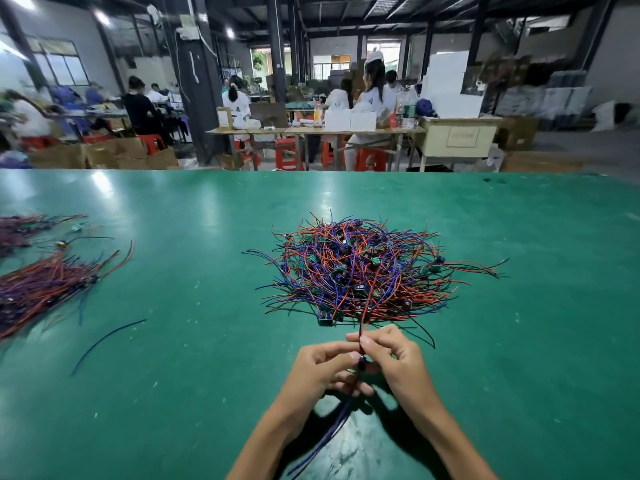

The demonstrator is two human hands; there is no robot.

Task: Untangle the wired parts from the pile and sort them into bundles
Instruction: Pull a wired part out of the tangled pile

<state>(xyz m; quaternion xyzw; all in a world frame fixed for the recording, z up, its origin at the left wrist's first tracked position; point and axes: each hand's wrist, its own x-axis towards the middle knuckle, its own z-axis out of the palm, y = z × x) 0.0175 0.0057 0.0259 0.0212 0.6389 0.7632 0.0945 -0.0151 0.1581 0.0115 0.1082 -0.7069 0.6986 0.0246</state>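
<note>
Pile: a dense tangle of red, blue and black wired parts [360, 271] with small green boards in it, lying mid-table on the green table [194, 341], just beyond the hands.
Held part: 1 wired part [362, 362] is up off the table between both hands; its red wire [364, 320] runs from the fingers up into the near edge of the pile, and its blue wires [325, 434] trail down toward the camera between the forearms.
Left hand: left hand [325, 367] has fingers curled in, pinching the held part from the left side, thumb and fingertips meeting at it.
Right hand: right hand [391, 358] has fingers curled, pinching the red wire at the top of the held part; the 2 hands touch at the pinch.
Sorted bundle: a bundle [45, 289] of red and purple-looking wires lies at the left edge of the table, well apart from the pile, wire ends fanned toward the middle.
Second bundle: a smaller, blurred bundle [20, 228] lies behind it, far left.
Loose wire: 1 dark blue wire [107, 344] lies alone between the bundle and the hands.
</note>
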